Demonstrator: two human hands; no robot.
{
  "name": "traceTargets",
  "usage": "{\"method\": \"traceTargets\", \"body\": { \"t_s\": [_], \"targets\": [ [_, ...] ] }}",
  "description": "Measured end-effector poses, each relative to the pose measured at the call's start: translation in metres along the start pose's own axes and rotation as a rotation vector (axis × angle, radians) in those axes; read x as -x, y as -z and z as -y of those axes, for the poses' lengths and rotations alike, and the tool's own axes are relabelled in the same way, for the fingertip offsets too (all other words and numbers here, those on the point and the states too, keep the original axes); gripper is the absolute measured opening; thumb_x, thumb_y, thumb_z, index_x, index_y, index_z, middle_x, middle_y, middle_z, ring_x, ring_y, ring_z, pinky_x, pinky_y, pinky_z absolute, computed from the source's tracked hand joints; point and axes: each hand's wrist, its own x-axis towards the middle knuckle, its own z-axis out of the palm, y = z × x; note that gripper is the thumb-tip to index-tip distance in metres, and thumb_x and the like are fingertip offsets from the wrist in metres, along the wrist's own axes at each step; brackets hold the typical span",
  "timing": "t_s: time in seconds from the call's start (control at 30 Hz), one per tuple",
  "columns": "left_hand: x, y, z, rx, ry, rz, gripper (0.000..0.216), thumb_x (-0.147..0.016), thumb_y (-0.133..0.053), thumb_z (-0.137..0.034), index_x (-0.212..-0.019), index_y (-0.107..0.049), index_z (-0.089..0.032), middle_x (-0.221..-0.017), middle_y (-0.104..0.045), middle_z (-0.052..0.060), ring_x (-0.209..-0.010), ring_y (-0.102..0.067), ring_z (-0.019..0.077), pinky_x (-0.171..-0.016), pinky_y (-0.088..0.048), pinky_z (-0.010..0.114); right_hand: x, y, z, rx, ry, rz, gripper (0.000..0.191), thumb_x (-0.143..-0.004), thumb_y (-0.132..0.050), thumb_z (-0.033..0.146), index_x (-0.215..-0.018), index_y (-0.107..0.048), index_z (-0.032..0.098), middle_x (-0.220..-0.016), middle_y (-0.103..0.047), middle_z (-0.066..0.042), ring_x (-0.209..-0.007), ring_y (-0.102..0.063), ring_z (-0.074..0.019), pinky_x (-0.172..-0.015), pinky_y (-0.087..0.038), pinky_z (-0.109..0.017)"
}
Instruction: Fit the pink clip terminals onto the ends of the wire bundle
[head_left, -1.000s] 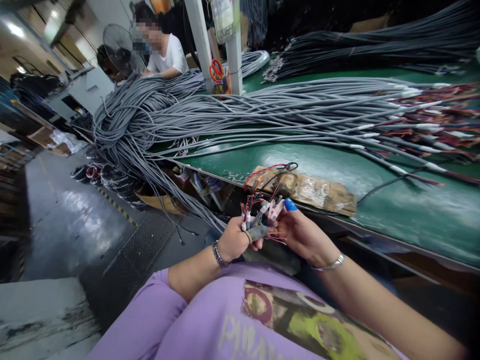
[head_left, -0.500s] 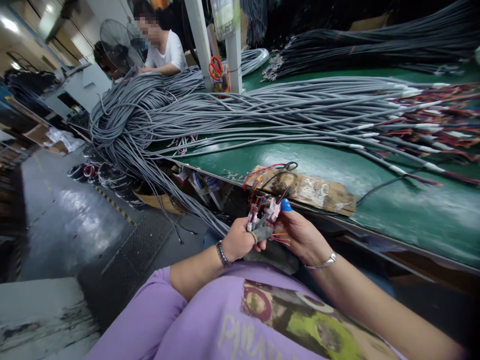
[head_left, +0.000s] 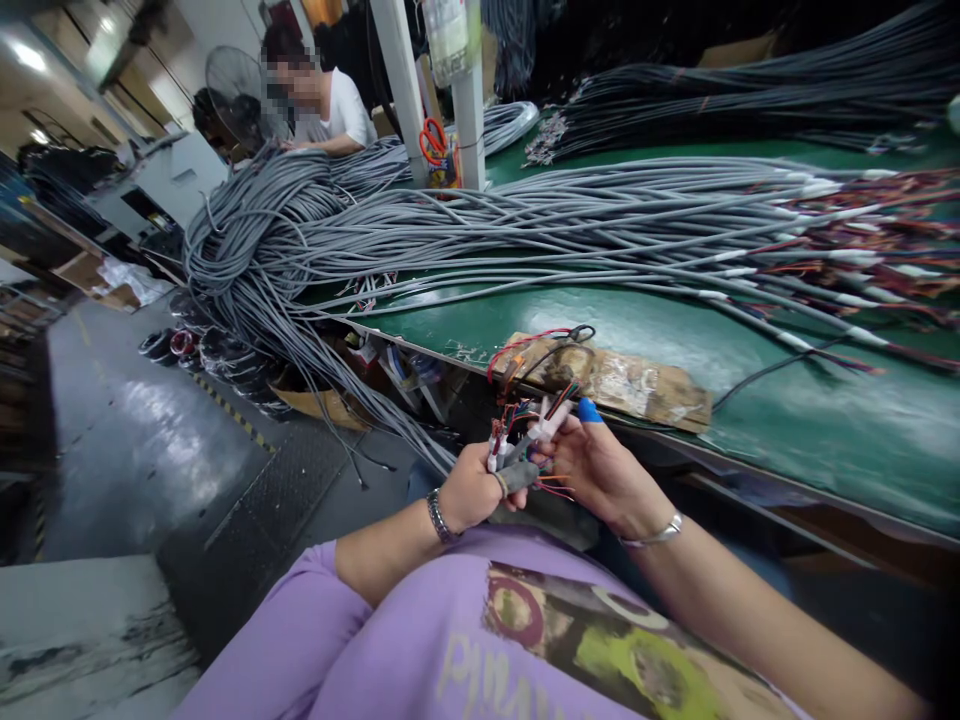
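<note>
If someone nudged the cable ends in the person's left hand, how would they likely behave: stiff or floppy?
The cable ends would probably feel fairly stiff at their grey sheaths, which jut out nearly straight from the left hand. Their coloured wires likely bend easily, since they look thin and splay in different directions.

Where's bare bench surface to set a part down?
Widest: green bench right of the wooden board, between the black cable and the bench's front edge. Narrower: the strip between board and grey cables. Crowded: mid-bench under those cables, around stripped wires, and in front of the board, where the left hand grips cable ends beside the right hand.
</note>
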Motion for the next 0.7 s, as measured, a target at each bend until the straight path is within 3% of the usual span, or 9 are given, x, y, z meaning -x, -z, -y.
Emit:
{"method": "traceTargets", "body": {
  "t_s": [0.17, 0.33, 0.57, 0.7],
  "targets": [
    [0.001, 0.002, 0.004, 0.006, -0.039, -0.043, 0.049, -0.07, -0.069, -0.059, -0.061, -0.056, -0.012, -0.049, -0.055, 0.001, -0.042, -0.047, 0.0078, -0.044, -0.041, 0.021, 0.001, 0.0, 0.001, 0.051, 0.034, 0.006, 0.024, -0.075, -0.072, 0.045, -0.074, -0.065, 0.022, -0.069, -0.059, 0.0, -0.061, -0.051, -0.0146, -0.062, -0.048, -0.028],
    [-0.003, 0.0, 0.005, 0.033, -0.06, -0.115, 0.049, -0.07, -0.069, -0.06, -0.063, -0.057, -0.013, -0.05, -0.055, 0.0, -0.042, -0.047, 0.0077, -0.044, -0.04, 0.021, 0.0, 0.003, -0.003, 0.057, 0.022, -0.028, 0.033, -0.072, -0.071, 0.053, -0.08, -0.067, 0.022, -0.073, -0.063, -0.002, -0.063, -0.055, -0.0162, -0.062, -0.05, -0.032],
    [-0.006, -0.002, 0.003, 0.05, -0.048, -0.139, 0.05, -0.069, -0.068, -0.061, -0.065, -0.058, -0.012, -0.049, -0.055, 0.0, -0.041, -0.047, 0.0077, -0.042, -0.039, 0.021, 0.002, 0.008, -0.01, 0.338, 0.28, -0.219, 0.036, -0.075, -0.068, 0.058, -0.065, -0.062, 0.024, -0.062, -0.059, -0.002, -0.057, -0.049, -0.017, -0.056, -0.045, -0.032],
    [-0.008, -0.003, 0.003, 0.066, -0.06, -0.111, 0.047, -0.069, -0.07, -0.057, -0.065, -0.057, -0.012, -0.049, -0.055, 0.0, -0.042, -0.047, 0.0074, -0.042, -0.039, 0.02, -0.001, 0.006, -0.008, 0.24, 0.179, -0.081, 0.041, -0.074, -0.065, 0.064, -0.067, -0.063, 0.024, -0.061, -0.057, -0.001, -0.057, -0.049, -0.017, -0.058, -0.045, -0.032]
  ]
}}
